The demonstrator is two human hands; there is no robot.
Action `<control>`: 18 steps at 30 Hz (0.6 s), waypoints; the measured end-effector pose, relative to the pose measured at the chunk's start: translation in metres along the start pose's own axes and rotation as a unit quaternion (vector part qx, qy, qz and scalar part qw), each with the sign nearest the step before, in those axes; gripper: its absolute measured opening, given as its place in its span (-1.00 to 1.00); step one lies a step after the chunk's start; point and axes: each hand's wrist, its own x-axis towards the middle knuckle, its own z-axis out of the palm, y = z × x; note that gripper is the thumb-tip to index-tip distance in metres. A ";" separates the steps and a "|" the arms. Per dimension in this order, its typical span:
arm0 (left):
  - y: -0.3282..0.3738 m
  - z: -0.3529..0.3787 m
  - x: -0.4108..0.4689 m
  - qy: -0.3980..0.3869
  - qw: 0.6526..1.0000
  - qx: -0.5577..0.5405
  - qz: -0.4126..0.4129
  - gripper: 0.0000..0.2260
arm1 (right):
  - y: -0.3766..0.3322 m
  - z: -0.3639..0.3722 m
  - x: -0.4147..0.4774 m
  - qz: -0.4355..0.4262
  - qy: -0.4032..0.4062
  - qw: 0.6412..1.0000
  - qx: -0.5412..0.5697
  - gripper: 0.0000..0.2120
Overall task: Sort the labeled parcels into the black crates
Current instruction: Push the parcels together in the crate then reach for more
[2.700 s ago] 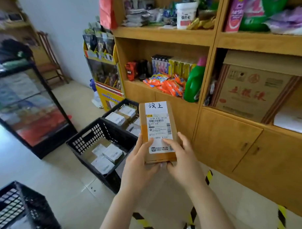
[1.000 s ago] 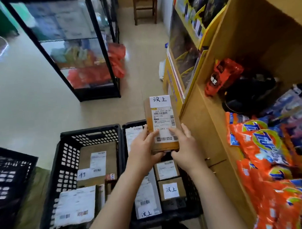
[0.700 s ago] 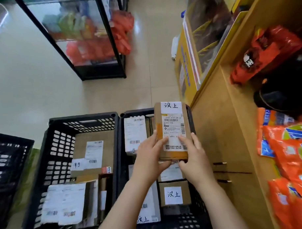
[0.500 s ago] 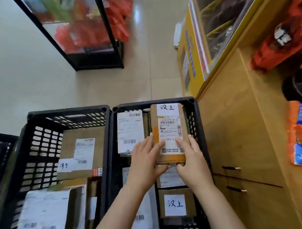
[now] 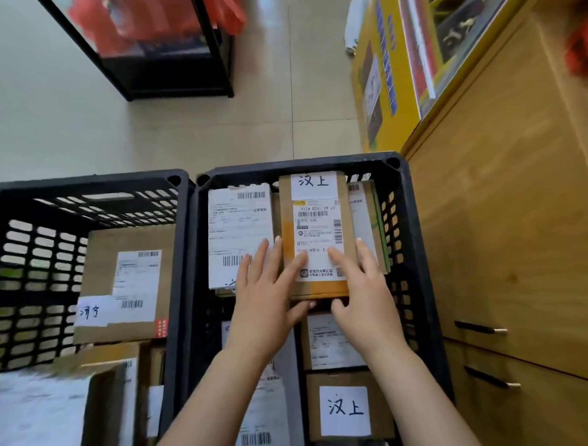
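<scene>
Cardboard parcel (image 5: 314,222) pinched — left hand (image 5: 265,300), right (image 5: 365,297).

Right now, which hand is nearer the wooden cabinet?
Right. The right hand holds the parcel on the side facing the wooden cabinet; the left hand holds its far side.

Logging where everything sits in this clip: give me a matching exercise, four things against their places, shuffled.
Things
1. parcel held by left hand and right hand
2. small tagged box
3. brown box with a handwritten slip
4. glass case

Places
A. in the left crate
B. on the floor beyond the crates
C. near end of the right crate
D. far end of the right crate

Pairs: 1-D, 2-C, 3-A, 4-B
</scene>
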 end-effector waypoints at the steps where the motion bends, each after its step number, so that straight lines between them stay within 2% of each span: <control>1: 0.001 -0.001 0.001 -0.001 1.000 0.000 -0.001 -0.35 | -0.001 -0.001 0.001 0.005 -0.004 1.000 -0.008 -0.24; 12: 0.012 -0.007 0.002 -0.039 0.999 0.012 -0.026 -0.32 | -0.011 -0.012 0.003 0.017 -0.036 0.998 -0.048 -0.19; 18: 0.020 -0.027 -0.015 0.023 0.999 -0.032 -0.021 -0.38 | -0.021 -0.026 -0.013 -0.018 -0.023 0.998 -0.052 -0.25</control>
